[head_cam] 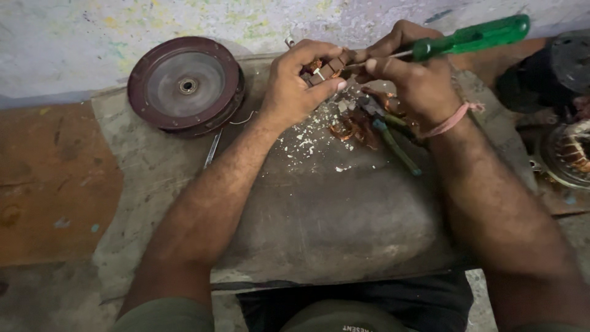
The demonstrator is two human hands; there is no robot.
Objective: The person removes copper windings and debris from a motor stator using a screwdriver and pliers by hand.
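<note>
My left hand (299,83) grips a small motor armature (326,67), brown with copper windings, above the far part of a grey stone slab (319,215). My right hand (409,77) holds a green-handled screwdriver (470,38) whose metal tip touches the armature. A pink band circles my right wrist. Under the hands lie pliers (390,132) with dark green grips, tangled copper wire (350,127) and white chips (304,144).
A dark red round motor cover (186,85) lies at the slab's far left. At the right edge sit a black motor housing (562,67) and a stator with copper windings (571,150). A thin metal rod (212,147) lies on the slab. A painted wall runs behind.
</note>
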